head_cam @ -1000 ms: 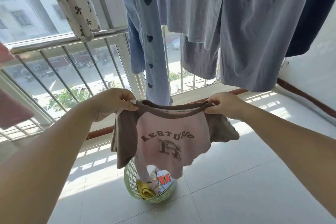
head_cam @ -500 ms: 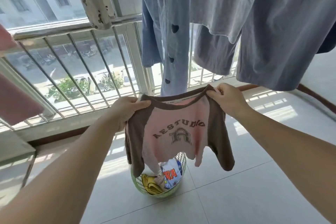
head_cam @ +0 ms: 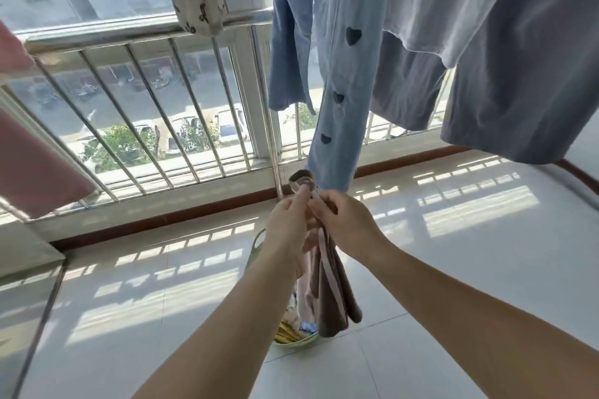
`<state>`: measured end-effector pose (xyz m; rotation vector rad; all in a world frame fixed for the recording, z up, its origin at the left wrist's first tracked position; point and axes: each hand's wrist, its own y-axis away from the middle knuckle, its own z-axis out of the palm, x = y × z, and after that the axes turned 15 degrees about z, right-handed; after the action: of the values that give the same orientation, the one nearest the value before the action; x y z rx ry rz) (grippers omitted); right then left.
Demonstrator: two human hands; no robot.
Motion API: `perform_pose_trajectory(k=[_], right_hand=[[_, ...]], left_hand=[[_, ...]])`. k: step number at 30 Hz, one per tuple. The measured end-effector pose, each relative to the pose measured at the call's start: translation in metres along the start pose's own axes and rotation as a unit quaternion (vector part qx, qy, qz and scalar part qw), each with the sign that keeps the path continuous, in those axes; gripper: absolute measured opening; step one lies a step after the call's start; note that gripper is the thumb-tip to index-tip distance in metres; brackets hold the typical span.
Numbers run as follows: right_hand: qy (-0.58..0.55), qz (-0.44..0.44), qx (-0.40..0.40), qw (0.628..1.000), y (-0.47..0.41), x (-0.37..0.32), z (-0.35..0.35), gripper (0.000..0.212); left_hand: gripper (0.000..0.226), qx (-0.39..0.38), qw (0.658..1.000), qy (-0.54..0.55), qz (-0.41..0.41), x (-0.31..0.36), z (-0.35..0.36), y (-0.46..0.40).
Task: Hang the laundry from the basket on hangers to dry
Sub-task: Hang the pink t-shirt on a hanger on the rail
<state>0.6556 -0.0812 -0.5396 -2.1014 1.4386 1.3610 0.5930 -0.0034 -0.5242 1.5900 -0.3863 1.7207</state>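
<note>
A small pink and brown shirt hangs folded in half, bunched lengthwise, from both my hands. My left hand and my right hand meet at its top, each pinching the brown collar edge, which sticks up above the fingers. Below the shirt, a light green laundry basket sits on the floor, mostly hidden by my left arm and the shirt. Yellow and blue items show inside it. No hanger is visible.
Blue and grey garments hang overhead at the right, one light blue leg with dark hearts just behind my hands. A metal window railing runs along the left. Pink cloth hangs at far left. White tiled floor surrounds the basket.
My hands have come together, folding the spread-out shirt in half so it now hangs as a narrow bundle. The view has shifted right and down.
</note>
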Motion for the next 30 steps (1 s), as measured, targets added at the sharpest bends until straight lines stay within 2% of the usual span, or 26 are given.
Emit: perform_pose_trajectory(k=[3, 5, 7, 8, 9, 10, 12, 13, 14, 15, 17, 20, 22, 25, 30], right_hand=[[0.031, -0.026, -0.03, 0.999, -0.001, -0.004, 0.001, 0.03], [0.052, -0.046, -0.024, 0.997, -0.004, -0.007, -0.001, 0.022], [0.054, -0.059, -0.029, 0.996, -0.007, -0.014, -0.006, 0.016], [0.059, -0.067, -0.04, 0.995, -0.008, -0.019, -0.008, 0.016], [0.067, -0.073, -0.053, 0.994, -0.009, -0.022, -0.01, 0.016], [0.077, -0.078, -0.068, 0.992, -0.01, -0.025, -0.013, 0.016], [0.093, -0.086, -0.101, 0.987, -0.011, -0.031, -0.019, 0.015], [0.103, -0.091, -0.115, 0.984, -0.011, -0.033, -0.023, 0.016], [0.111, -0.095, -0.127, 0.981, -0.011, -0.035, -0.027, 0.016], [0.117, -0.097, -0.136, 0.979, -0.011, -0.037, -0.031, 0.015], [0.122, -0.092, -0.152, 0.977, -0.01, -0.039, -0.039, 0.009], [0.177, -0.092, -0.158, 0.967, -0.01, -0.036, -0.051, 0.008], [0.291, -0.099, -0.124, 0.943, -0.014, -0.031, -0.056, 0.01], [0.417, -0.09, -0.059, 0.903, -0.021, -0.017, -0.063, 0.005], [0.442, -0.077, -0.045, 0.893, -0.025, -0.007, -0.072, 0.018]], left_hand=[[0.042, 0.008, 0.999, 0.052, -0.013, 0.007, -0.007, 0.003], [0.031, -0.003, 0.999, 0.045, 0.01, 0.01, -0.012, 0.003], [0.014, 0.002, 0.998, -0.021, 0.063, 0.01, -0.017, 0.001], [0.012, 0.013, 0.991, -0.083, 0.107, 0.009, -0.022, -0.004], [0.02, 0.025, 0.97, -0.173, 0.167, 0.008, -0.028, -0.01], [0.033, 0.027, 0.926, -0.292, 0.239, 0.009, -0.035, -0.017], [0.063, -0.029, 0.782, -0.529, 0.329, 0.014, -0.048, -0.027], [0.068, -0.078, 0.712, -0.612, 0.335, 0.019, -0.052, -0.033], [0.062, -0.128, 0.663, -0.658, 0.332, 0.027, -0.055, -0.037], [0.049, -0.173, 0.646, -0.669, 0.325, 0.033, -0.056, -0.041], [0.029, -0.248, 0.662, -0.632, 0.319, 0.044, -0.055, -0.044], [0.025, -0.309, 0.706, -0.573, 0.277, 0.053, -0.047, -0.042], [0.026, -0.321, 0.701, -0.577, 0.271, 0.054, -0.042, -0.041], [0.043, -0.333, 0.682, -0.584, 0.288, 0.055, -0.033, -0.038], [0.04, -0.348, 0.656, -0.604, 0.291, 0.058, -0.025, -0.036]])
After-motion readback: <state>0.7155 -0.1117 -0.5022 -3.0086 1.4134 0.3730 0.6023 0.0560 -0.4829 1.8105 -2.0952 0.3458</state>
